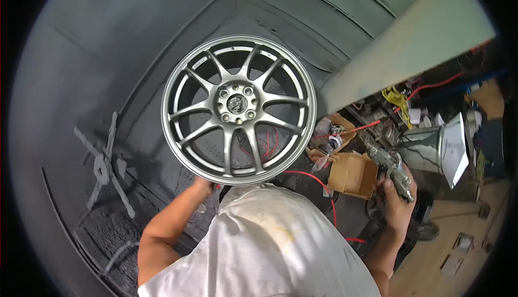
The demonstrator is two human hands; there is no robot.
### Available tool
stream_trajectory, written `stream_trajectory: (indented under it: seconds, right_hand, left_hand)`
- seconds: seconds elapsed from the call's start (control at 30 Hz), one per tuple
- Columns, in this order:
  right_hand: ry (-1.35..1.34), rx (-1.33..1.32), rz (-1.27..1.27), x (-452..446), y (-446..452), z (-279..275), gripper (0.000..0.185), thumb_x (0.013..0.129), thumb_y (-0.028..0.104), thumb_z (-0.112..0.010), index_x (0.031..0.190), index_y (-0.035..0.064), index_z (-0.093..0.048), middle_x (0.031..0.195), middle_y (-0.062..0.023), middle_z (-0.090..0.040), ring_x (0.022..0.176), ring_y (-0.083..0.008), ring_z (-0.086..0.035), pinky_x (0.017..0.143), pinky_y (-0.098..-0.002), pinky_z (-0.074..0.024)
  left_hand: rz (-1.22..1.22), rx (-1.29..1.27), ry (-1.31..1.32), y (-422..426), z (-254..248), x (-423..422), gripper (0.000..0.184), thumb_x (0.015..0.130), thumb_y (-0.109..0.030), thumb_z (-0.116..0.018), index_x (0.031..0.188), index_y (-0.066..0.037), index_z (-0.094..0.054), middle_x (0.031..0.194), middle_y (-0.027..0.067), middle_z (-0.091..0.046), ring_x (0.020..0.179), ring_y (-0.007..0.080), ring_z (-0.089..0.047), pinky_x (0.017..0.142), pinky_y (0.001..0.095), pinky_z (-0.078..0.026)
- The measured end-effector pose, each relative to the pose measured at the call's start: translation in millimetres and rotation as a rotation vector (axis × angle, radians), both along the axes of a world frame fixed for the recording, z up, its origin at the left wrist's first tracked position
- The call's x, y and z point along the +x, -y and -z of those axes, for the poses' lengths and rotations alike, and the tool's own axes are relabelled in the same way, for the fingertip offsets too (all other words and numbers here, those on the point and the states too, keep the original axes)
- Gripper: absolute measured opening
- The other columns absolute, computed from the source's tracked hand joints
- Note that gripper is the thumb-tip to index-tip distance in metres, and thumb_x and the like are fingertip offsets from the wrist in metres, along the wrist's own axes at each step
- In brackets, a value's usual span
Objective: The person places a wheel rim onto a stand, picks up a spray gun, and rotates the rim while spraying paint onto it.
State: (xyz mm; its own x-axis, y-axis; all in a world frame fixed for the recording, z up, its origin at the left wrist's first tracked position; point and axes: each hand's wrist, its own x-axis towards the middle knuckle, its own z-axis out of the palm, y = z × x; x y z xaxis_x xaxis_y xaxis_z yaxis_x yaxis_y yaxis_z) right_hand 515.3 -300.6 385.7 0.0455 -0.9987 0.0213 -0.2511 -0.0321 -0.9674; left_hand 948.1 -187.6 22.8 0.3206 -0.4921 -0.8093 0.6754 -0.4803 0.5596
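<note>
A silver multi-spoke car wheel (237, 102) stands face-up in front of my body, at the middle of the view. My left hand (203, 185) is at the wheel's near lower edge; the rim covers its fingers, so their grip cannot be seen. Off to the right, my right hand (398, 200) is wrapped round the handle of a metal spray gun (389, 167). The gun is tilted, its front end up and to the left, and it is apart from the wheel.
A paint-coated cross-shaped stand (101, 170) is on the left. An open cardboard box (353, 174) sits right of the wheel, near a red hose (324, 186). A grey metal container (426, 144) with white sheet lies beyond the gun. A pale panel (410, 43) rises at upper right.
</note>
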Motion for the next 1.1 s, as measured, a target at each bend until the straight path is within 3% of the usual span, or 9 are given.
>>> stream_trajectory:
  seconds: [0.23, 0.33, 0.43, 0.5, 0.57, 0.63, 0.8, 1.0, 1.1]
  right_hand:
    - [0.026, -0.042, 0.113, 7.3, 0.4, 1.0, 0.058, 0.095, 0.032, -0.074, 0.137, -0.0047, -0.057, 0.076, -0.0033, -0.062, 0.062, -0.0079, -0.057, 0.047, -0.0220, -0.0418]
    - [0.057, -0.028, 0.089, 1.3, 0.5, 3.6, 0.061, 0.096, 0.029, -0.073, 0.142, -0.0064, -0.054, 0.078, -0.0044, -0.062, 0.067, -0.0095, -0.059, 0.048, -0.0221, -0.0431]
    - [0.069, -0.036, 0.056, 1.9, 1.2, 3.7, 0.060, 0.097, 0.028, -0.072, 0.142, -0.0074, -0.053, 0.078, -0.0043, -0.062, 0.067, -0.0097, -0.059, 0.049, -0.0219, -0.0433]
    - [0.138, -0.042, 0.008, -5.1, 4.2, 10.3, 0.059, 0.097, 0.026, -0.072, 0.142, -0.0067, -0.054, 0.078, -0.0041, -0.063, 0.067, -0.0094, -0.059, 0.050, -0.0221, -0.0438]
    - [0.154, -0.024, -0.022, -13.0, 7.9, 12.3, 0.059, 0.097, 0.027, -0.072, 0.143, -0.0059, -0.054, 0.079, -0.0041, -0.063, 0.067, -0.0092, -0.059, 0.050, -0.0221, -0.0443]
    - [0.168, -0.005, -0.056, -20.8, 12.1, 16.1, 0.059, 0.097, 0.027, -0.072, 0.143, -0.0051, -0.054, 0.080, -0.0040, -0.063, 0.067, -0.0090, -0.059, 0.051, -0.0221, -0.0449]
    - [0.230, 0.097, -0.326, -50.5, 19.0, 54.6, 0.064, 0.098, 0.033, -0.072, 0.147, -0.0026, -0.051, 0.092, -0.0026, -0.067, 0.076, -0.0087, -0.062, 0.059, -0.0225, -0.0499]
    - [0.333, 0.173, -0.903, -88.3, 3.3, 118.8, 0.044, 0.097, 0.016, -0.071, 0.137, -0.0016, -0.064, 0.102, -0.0097, -0.073, 0.088, -0.0152, -0.067, 0.088, -0.0321, -0.0550]
    - [0.212, -0.020, -0.856, -118.3, 4.7, 132.8, 0.043, 0.096, 0.012, -0.071, 0.135, -0.0024, -0.064, 0.112, -0.0143, -0.075, 0.099, -0.0197, -0.071, 0.092, -0.0326, -0.0541]
  left_hand:
    - [-0.207, -0.620, 0.253, 110.3, 85.7, 305.9, 0.037, 0.103, -0.029, -0.052, 0.121, 0.000, -0.067, 0.109, 0.0132, -0.074, 0.101, 0.0291, -0.069, 0.091, 0.0414, -0.056]
    - [-0.075, -0.246, 0.885, 146.5, 27.6, 338.6, 0.040, 0.102, -0.024, -0.050, 0.124, 0.005, -0.066, 0.111, 0.0180, -0.073, 0.105, 0.0305, -0.069, 0.096, 0.0438, -0.053]
    - [0.532, -0.169, 1.789, 120.7, 92.3, 402.6, 0.040, 0.098, -0.024, -0.053, 0.115, 0.008, -0.070, 0.113, 0.0210, -0.073, 0.109, 0.0345, -0.068, 0.098, 0.0447, -0.051]
    - [0.634, -0.402, 1.540, 67.4, 76.0, 343.4, 0.041, 0.101, -0.034, -0.053, 0.121, -0.002, -0.069, 0.114, 0.0147, -0.073, 0.108, 0.0333, -0.069, 0.096, 0.0457, -0.054]
    - [0.027, -0.419, 0.505, 17.3, 72.8, 263.5, 0.043, 0.103, -0.038, -0.053, 0.124, -0.004, -0.067, 0.115, 0.0145, -0.073, 0.107, 0.0337, -0.070, 0.094, 0.0470, -0.057]
    - [-0.127, -0.415, 0.199, -16.1, 65.5, 187.2, 0.045, 0.104, -0.043, -0.052, 0.127, -0.007, -0.066, 0.115, 0.0143, -0.072, 0.106, 0.0342, -0.070, 0.093, 0.0483, -0.059]
    - [-0.269, -0.278, -0.202, -53.0, 113.5, 18.1, 0.062, 0.101, -0.060, -0.042, 0.128, -0.008, -0.064, 0.109, 0.0120, -0.070, 0.095, 0.0307, -0.066, 0.093, 0.0443, -0.054]
    - [-0.384, -0.284, -0.652, 18.2, -15.1, -207.0, 0.094, 0.101, -0.074, -0.027, 0.155, 0.003, -0.029, 0.157, 0.0251, -0.043, 0.147, 0.0446, -0.039, 0.121, 0.0577, -0.034]
    - [-0.443, -0.196, -0.485, 29.4, -30.8, -205.9, 0.096, 0.098, -0.077, -0.031, 0.155, 0.001, -0.030, 0.157, 0.0232, -0.045, 0.140, 0.0405, -0.047, 0.121, 0.0569, -0.035]
